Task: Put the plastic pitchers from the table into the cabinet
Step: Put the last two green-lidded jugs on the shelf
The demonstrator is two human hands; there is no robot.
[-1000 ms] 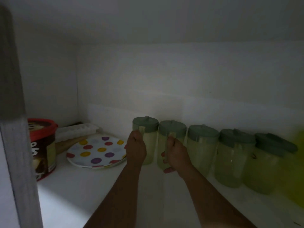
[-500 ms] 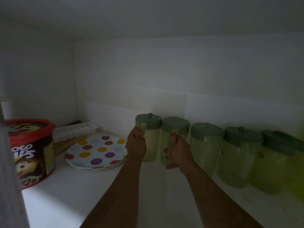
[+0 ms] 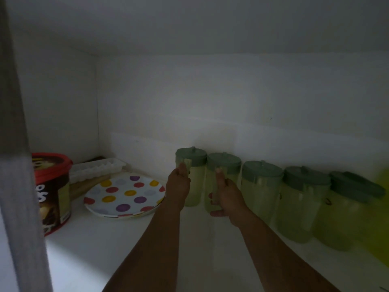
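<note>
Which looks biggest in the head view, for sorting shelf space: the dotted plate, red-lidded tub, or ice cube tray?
1. dotted plate, widest.
2. red-lidded tub, partly hidden by the cabinet frame and nearer the camera, so its rank against the plate is unsure.
3. ice cube tray, smallest.

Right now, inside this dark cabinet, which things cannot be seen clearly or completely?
- Red-lidded brown tub, head view: the grey door edge covers its left part, so the label cannot be read in full.
- Yellow-green object: blurred and cut by the right edge, so what it is stays unknown.
- Left hand: its fingers are behind the handle of the leftmost pale green plastic pitcher.
- White tray: dim, and what lies under it is unclear.
</note>
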